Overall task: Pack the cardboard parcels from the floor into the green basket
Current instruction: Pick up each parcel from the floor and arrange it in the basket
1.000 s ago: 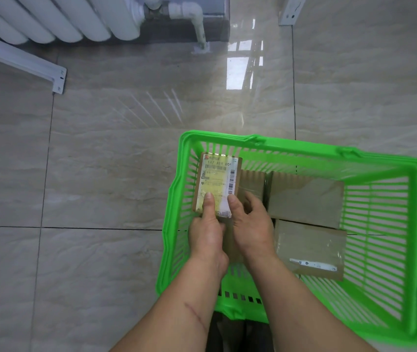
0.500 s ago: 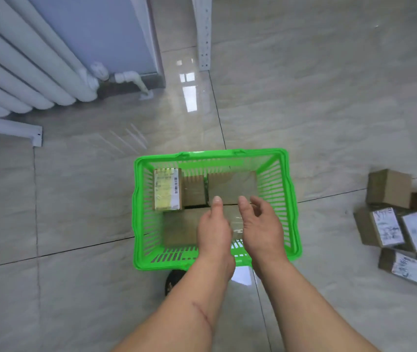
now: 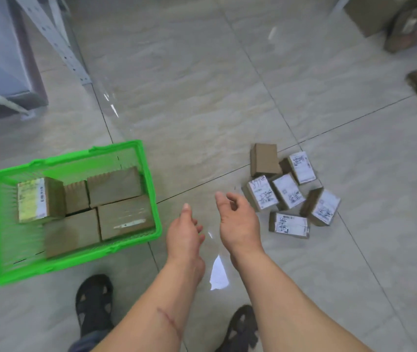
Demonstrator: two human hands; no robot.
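Green basket (image 3: 151,189) part-filled — parcels (image 3: 291,194) clustered rightward.

The basket (image 3: 151,232) stands on the floor (image 3: 202,97) to the left of the left hand (image 3: 184,233) and holds several parcels (image 3: 116,189). A cluster of parcels (image 3: 288,196) lies on the floor just right of the right hand (image 3: 237,219). Both hands are above the floor between basket and cluster.
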